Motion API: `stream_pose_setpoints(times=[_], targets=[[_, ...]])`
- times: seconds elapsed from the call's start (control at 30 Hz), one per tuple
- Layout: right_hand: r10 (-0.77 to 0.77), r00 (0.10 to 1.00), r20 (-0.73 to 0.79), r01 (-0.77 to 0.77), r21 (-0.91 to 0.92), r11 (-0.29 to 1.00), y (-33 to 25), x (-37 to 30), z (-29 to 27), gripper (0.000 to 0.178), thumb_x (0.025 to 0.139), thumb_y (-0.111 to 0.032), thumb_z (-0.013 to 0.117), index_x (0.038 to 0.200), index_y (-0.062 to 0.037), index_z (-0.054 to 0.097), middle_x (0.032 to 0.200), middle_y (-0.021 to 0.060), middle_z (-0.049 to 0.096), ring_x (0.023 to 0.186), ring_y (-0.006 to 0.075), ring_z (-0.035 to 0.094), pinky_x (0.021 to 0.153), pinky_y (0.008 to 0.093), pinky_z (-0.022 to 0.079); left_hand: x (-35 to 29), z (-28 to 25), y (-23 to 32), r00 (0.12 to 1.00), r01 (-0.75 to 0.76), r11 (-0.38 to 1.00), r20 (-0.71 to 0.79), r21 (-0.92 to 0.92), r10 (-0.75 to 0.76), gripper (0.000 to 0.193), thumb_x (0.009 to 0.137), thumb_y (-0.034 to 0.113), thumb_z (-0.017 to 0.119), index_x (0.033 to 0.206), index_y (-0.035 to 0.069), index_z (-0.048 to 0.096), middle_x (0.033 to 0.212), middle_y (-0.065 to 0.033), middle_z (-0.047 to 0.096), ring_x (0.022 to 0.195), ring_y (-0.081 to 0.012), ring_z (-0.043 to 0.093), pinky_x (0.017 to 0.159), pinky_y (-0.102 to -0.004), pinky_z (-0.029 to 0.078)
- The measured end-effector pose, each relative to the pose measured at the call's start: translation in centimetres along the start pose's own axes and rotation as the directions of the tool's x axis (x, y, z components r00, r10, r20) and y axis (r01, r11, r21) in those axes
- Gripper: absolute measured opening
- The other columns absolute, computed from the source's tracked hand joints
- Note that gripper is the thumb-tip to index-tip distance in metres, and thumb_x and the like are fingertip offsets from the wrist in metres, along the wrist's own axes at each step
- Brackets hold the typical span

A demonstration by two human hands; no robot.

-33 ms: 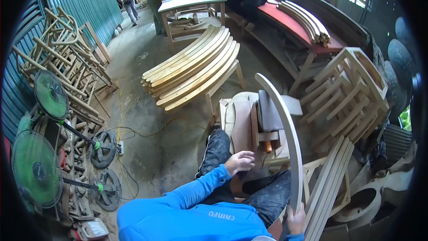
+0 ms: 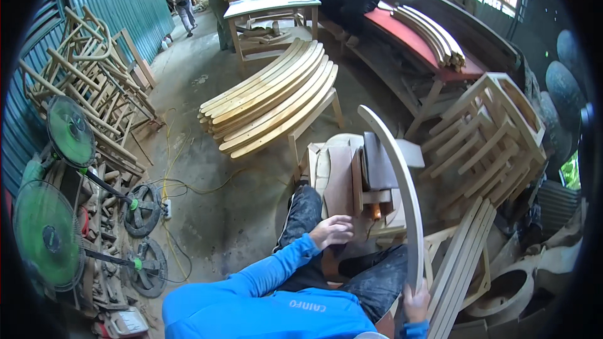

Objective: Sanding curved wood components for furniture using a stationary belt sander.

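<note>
A long, curved wooden slat [image 2: 409,198] rises upright at my right side, its lower end in my right hand [image 2: 416,304]. The fingers of that hand are wrapped round it. My left hand [image 2: 333,232] hovers over my left knee, holding nothing, with its fingers loosely bent and apart. Just beyond it stands a low work stand [image 2: 320,163] bearing a brown board [image 2: 341,182] and a grey block [image 2: 378,162]. An orange handle-like part [image 2: 375,211] shows below the block. The slat's upper end passes to the right of the block.
Straight wooden strips [image 2: 461,270] lean at my right, near stacked wooden frames [image 2: 496,132]. Curved slats [image 2: 270,97] are piled ahead. Green fans [image 2: 50,235] and chair frames [image 2: 88,63] stand left, with a yellow cable [image 2: 213,188] on the floor. Other people work farther back.
The view has shifted very slightly. Both hands and the slat keep nearly the same pose.
</note>
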State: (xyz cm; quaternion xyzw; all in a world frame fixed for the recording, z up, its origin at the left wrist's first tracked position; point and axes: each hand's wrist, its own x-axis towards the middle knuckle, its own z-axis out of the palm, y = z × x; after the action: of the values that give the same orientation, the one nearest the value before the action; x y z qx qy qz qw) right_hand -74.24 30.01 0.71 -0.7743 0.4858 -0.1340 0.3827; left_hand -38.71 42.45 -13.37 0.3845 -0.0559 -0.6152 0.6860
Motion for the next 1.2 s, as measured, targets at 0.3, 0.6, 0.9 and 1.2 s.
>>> stream_pose_setpoints(times=[0.3, 0.6, 0.9, 1.2], targets=[[-0.289, 0.956, 0.041, 0.261, -0.564, 0.783, -9.1, 29.0, 6.7, 0.034, 0.094, -0.031, 0.066, 0.114, -0.0076, 0.052, 0.095, 0.0308, 0.071, 0.091, 0.0520, 0.068, 0.080, 0.0601, 0.055, 0.3, -2.6, -0.1, 0.982, 0.005, 0.987, -0.189, 0.162, 0.026, 0.047, 0.096, 0.017, 0.069, 0.141, 0.012, 0.054, 0.120, -0.0052, 0.064, 0.105, -0.0208, 0.069, 0.099, -0.0412, 0.054], [-0.388, 0.915, 0.112, 0.380, -0.565, 0.733, -9.8, 28.8, 8.0, 0.045, 0.091, -0.017, 0.059, 0.134, -0.0126, 0.049, 0.096, 0.0272, 0.071, 0.090, 0.0500, 0.069, 0.080, 0.0591, 0.055, 1.8, -3.8, -2.1, 0.976, 0.042, 0.943, -0.214, 0.331, 0.032, 0.049, 0.093, 0.020, 0.072, 0.139, 0.014, 0.057, 0.121, -0.0034, 0.066, 0.102, -0.0163, 0.069, 0.095, -0.0377, 0.054], [-0.321, 0.945, 0.058, 0.325, -0.211, 0.922, 9.2, -0.5, -1.0, 0.083, 0.071, 0.006, 0.058, 0.152, -0.0103, 0.047, 0.118, 0.0291, 0.066, 0.102, 0.0516, 0.065, 0.088, 0.0502, 0.054, 3.3, -4.0, -3.9, 0.968, 0.184, 0.842, -0.240, 0.508, -0.068, 0.055, 0.092, 0.028, 0.074, 0.143, 0.017, 0.056, 0.123, -0.0024, 0.070, 0.099, -0.0178, 0.069, 0.086, -0.0375, 0.051], [-0.273, 0.961, 0.041, 0.260, -0.464, 0.847, 5.2, -6.4, -6.1, 0.074, 0.075, 0.001, 0.058, 0.148, -0.0116, 0.051, 0.102, 0.0231, 0.065, 0.088, 0.0433, 0.062, 0.076, 0.0501, 0.052, 4.1, -2.1, -2.5, 0.953, 0.296, 0.823, -0.210, 0.485, -0.219, 0.058, 0.094, 0.028, 0.071, 0.147, 0.015, 0.053, 0.136, -0.0097, 0.062, 0.118, -0.0259, 0.065, 0.106, -0.0448, 0.047]])
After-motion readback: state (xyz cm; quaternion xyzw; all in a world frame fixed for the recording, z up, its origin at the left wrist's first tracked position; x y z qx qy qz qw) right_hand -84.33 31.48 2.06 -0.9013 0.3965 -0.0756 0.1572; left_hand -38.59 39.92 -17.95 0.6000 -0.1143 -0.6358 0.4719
